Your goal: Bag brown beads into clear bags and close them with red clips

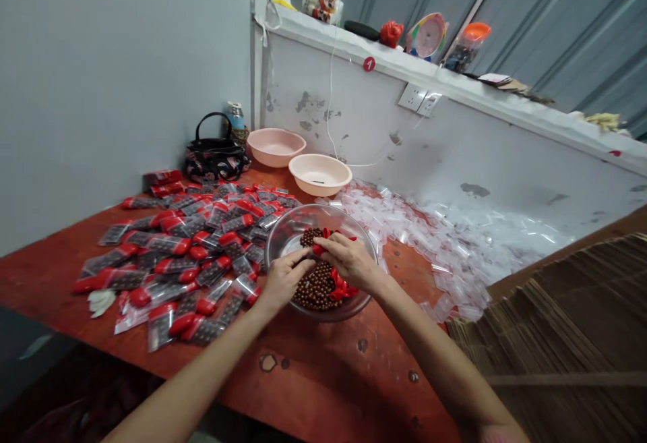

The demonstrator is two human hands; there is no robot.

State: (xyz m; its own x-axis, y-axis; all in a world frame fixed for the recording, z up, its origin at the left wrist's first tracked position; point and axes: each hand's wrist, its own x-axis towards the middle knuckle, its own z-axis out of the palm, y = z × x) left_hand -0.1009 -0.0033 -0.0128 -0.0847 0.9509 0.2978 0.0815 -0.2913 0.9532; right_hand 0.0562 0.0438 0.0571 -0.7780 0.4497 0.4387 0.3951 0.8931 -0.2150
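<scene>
Both hands meet over a clear bowl (273, 241) that holds brown beads (316, 288) and loose red caps (341, 288). My right hand (350, 261) is closed, its fingertips pinching a red cap (318, 249). Close beside it, my left hand (284, 281) pinches what looks like a small clear plastic case, mostly hidden by the fingers. Whether the cap sits on the case I cannot tell. To the left lies a pile of filled clear cases with red caps (174, 245), dark beads showing inside.
Clear empty cases (404, 227) spread over the red table (354, 362) at the right. Behind the bowl stand a cream basin (320, 183) and a pink basin (276, 153), near a black handbag (216, 160). Stacked cardboard (561, 342) rises at the right. A white cable (331, 106) hangs down the wall.
</scene>
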